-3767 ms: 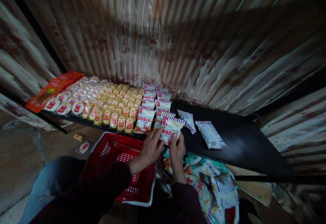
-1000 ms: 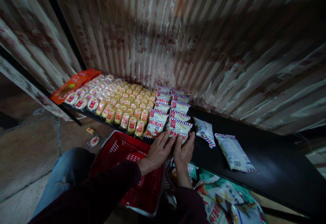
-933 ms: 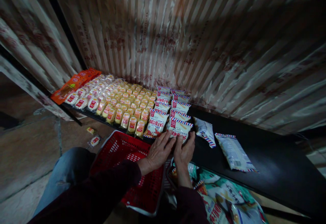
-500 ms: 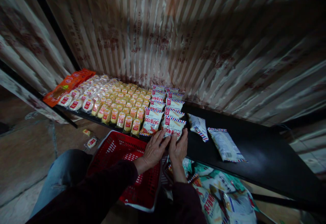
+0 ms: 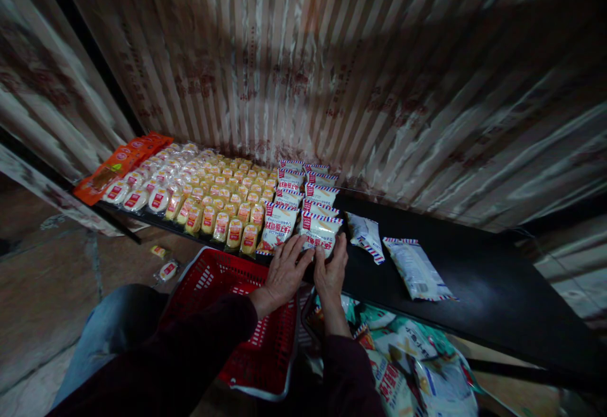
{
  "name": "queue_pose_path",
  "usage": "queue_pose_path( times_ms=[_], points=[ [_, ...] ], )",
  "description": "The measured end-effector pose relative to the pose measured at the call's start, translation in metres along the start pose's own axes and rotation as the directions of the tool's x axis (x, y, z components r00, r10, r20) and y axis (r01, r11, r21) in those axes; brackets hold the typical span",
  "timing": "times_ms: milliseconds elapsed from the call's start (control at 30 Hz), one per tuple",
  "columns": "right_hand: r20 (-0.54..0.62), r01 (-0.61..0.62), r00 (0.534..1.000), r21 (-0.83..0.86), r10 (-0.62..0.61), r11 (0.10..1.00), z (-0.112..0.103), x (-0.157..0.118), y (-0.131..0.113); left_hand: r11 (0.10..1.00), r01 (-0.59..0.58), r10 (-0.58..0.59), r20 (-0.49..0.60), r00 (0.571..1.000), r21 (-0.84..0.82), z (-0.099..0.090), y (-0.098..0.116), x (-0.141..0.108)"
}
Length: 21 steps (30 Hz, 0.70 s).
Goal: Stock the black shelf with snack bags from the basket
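Grip: your left hand (image 5: pixel 284 270) has its fingers extended and spread against the lower left of the front white packet (image 5: pixel 321 226); not closed around it. Your right hand (image 5: pixel 331 268) is cupped at the packet's lower right; cannot tell whether thumb and fingers pinch the film. Packet sits between your hands, at the front of the right-hand column on the black shelf (image 5: pixel 478 278), leaning back.

Handling (judged): light, puffed, soft; film probably slippery, contents likely crushable. Best held at both side edges or by the striped top seam (image 5: pixel 322 217); avoid squeezing the middle.

Counts: right-hand column, five packets visible, yours included; left-hand column (image 5: pixel 279 221), four, rear ones partly hidden. Loose packets (image 5: pixel 417 270) lying to the right: two. White wrapped cakes (image 5: pixel 136 199): three along the front; yellow cakes (image 5: pixel 220 226) too crowded to total. Red baskets (image 5: pixel 284 335) below your left forearm: one. Bags (image 5: pixel 391 376) heaped under the shelf: overlapping, uncountable.
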State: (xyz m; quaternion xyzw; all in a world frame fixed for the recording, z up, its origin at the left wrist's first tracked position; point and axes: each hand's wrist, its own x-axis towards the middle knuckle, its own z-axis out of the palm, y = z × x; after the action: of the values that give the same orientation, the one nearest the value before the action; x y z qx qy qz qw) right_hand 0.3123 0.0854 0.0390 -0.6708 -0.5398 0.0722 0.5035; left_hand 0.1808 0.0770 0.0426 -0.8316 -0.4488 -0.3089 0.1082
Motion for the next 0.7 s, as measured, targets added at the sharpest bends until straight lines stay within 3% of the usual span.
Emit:
queue_pose_path(
  times_ms=[300, 700],
  points=[
    [0.074, -0.062, 0.995, -0.008, 0.063, 0.998, -0.006, -0.001, -0.009, 0.995, -0.073, 0.065, -0.114, 0.991, -0.064, 0.008, -0.001, -0.001],
    [0.037, -0.049, 0.998, -0.106, 0.053, 0.993, -0.009, -0.007, -0.009, 0.999, -0.037, 0.035, -0.116, 0.993, -0.016, 0.012, 0.001, -0.010]
  ],
)
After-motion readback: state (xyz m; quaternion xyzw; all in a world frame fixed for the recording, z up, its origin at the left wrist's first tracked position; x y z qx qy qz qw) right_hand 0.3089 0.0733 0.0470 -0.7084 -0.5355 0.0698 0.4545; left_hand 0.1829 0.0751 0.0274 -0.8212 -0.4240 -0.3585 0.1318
